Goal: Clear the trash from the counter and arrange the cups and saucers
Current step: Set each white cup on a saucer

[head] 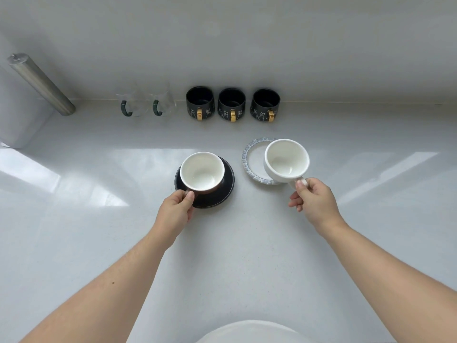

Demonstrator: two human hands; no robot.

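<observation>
Your left hand (176, 211) has its grip pinched shut on the handle of the brown cup (201, 172), which sits on or just over the black saucer (222, 194); contact is hard to judge. Your right hand (314, 201) is closed on the handle of the white cup (286, 158), tilted above the near-right edge of the blue-rimmed saucer (249, 154). Both cups look empty, so probably light, but glazed ceramic is slippery and chips easily. Keep to the handles and set each cup down level on the bench-top saucers.
</observation>
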